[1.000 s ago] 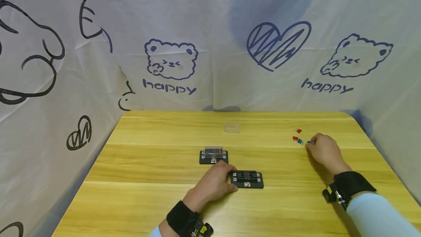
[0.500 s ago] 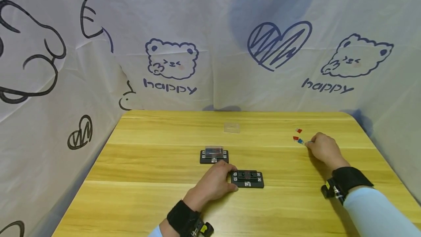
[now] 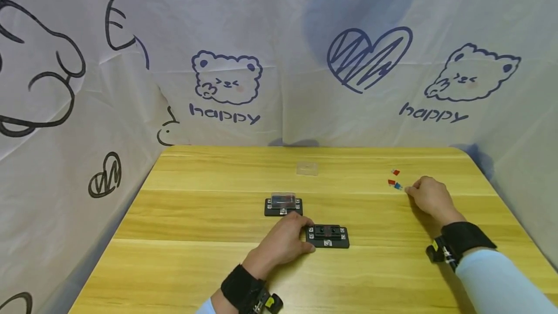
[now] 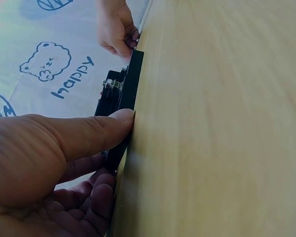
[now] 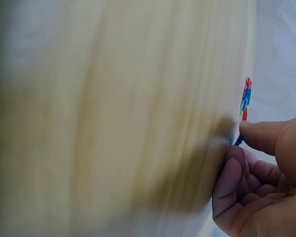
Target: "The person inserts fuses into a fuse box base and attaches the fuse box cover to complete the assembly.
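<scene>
My left hand point(image 3: 283, 240) holds the left end of a black fuse block point(image 3: 328, 236) flat on the table, thumb at its near edge and fingers at the far one. In the left wrist view the thumb presses the block's side point(image 4: 133, 84). Over at the right, my right hand point(image 3: 431, 200) pinches a small blue blade fuse point(image 5: 239, 141) between thumb and forefinger, and the fingers cover most of it. Just left of those fingertips lie a loose blue fuse point(image 3: 398, 186) and two red fuses, one close by point(image 3: 391, 182) and one farther back point(image 3: 395, 172).
A second fuse block point(image 3: 271, 212) with a clear cover point(image 3: 283, 201) over it stands behind my left hand. Farther back lies a loose clear cover point(image 3: 307, 168). White cloth point(image 3: 296, 110) with drawings hangs around the wooden table point(image 3: 196, 207).
The blue fuse at my right fingertips showed a second ago and is now mostly hidden by the fingers. My right hand has barely shifted; the left hand stays on the fuse block.
</scene>
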`<state>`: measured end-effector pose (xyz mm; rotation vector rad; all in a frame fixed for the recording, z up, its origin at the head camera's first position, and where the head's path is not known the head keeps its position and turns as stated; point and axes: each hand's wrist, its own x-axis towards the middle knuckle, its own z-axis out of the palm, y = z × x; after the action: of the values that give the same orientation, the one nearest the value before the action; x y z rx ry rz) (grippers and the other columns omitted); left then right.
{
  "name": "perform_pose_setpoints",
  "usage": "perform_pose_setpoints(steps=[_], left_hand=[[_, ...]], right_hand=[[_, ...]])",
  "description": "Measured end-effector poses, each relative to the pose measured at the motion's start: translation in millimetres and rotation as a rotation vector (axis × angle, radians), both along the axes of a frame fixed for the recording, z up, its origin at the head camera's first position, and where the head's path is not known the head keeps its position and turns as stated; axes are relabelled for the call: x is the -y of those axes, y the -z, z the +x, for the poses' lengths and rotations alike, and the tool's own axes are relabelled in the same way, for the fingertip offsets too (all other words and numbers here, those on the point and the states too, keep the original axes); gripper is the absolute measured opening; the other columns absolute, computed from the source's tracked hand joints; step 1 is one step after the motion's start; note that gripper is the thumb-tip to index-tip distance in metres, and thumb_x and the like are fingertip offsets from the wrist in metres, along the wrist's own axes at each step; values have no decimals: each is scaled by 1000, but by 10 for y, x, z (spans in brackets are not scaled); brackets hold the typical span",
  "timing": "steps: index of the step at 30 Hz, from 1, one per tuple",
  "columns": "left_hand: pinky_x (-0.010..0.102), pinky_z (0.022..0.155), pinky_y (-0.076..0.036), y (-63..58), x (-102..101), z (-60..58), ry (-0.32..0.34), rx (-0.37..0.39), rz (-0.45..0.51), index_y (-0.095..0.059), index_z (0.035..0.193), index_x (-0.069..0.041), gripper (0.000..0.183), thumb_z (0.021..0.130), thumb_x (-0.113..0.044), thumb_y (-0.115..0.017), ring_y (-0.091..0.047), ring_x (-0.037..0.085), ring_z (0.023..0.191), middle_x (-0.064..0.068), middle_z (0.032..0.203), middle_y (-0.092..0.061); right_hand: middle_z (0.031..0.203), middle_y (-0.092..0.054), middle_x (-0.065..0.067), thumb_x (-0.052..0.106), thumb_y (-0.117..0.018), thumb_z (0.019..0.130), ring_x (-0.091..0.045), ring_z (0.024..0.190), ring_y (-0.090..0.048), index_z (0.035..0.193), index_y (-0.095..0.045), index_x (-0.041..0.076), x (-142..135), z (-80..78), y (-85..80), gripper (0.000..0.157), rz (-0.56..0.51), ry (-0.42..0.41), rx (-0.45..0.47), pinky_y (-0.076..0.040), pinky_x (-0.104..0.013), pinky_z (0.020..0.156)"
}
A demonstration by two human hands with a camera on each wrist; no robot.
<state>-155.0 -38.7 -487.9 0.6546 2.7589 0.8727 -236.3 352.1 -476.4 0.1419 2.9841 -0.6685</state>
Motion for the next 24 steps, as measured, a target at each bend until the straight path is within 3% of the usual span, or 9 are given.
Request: perform_pose_setpoints(steps=[7, 12, 16, 18, 20, 24], left_hand=[[33, 87, -48, 13, 8, -4, 1, -9, -1, -63, 122, -14, 56, 72, -31, -83, -52, 12, 89, 0, 105, -56], [34, 88, -48, 25, 3, -3, 2, -9, 0, -63, 122, -14, 57, 71, -32, -83, -53, 13, 91, 0, 106, -57], [34, 91, -48, 20, 3, -1, 6, -18, -2, -64, 122, -13, 57, 71, -33, -83, -54, 14, 95, -1, 107, -58], [34, 91, -48, 17, 6, -1, 5, -20, -2, -63, 122, -13, 57, 71, -33, -83, -54, 14, 95, 0, 107, -57], [34, 90, -48, 12, 9, 0, 6, -20, 1, -63, 122, -13, 57, 72, -33, -82, -54, 14, 95, -1, 107, -57], [34, 90, -48, 2, 12, -1, 4, -17, 8, -63, 122, -13, 57, 72, -33, -82, -53, 13, 93, -1, 106, -57]], right_hand=[[57, -35, -4, 21, -42, 101, -22, 52, -36, 67, -45, 7, -40, 41, -6, 37, 27, 2, -95, -29, -35, 52], [57, -38, -5, 20, -38, 101, -21, 50, -35, 71, -49, 4, 63, 143, -67, 35, 9, -23, -173, -27, -34, 50], [57, -47, -6, 23, -38, 102, -18, 46, -38, 81, -57, 2, 354, 249, -161, 36, -50, -82, -297, -28, -31, 47], [65, -58, -7, 25, -42, 102, -16, 50, -47, 92, -63, 2, 558, 295, -205, 33, -84, -106, -346, -35, -31, 48], [74, -65, -8, 25, -47, 101, -15, 56, -54, 103, -65, 3, 769, 352, -242, 29, -131, -141, -360, -42, -32, 50], [88, -67, -7, 23, -56, 98, -15, 69, -58, 107, -67, 8, 1161, 492, -276, 21, -226, -233, -357, -48, -35, 59]])
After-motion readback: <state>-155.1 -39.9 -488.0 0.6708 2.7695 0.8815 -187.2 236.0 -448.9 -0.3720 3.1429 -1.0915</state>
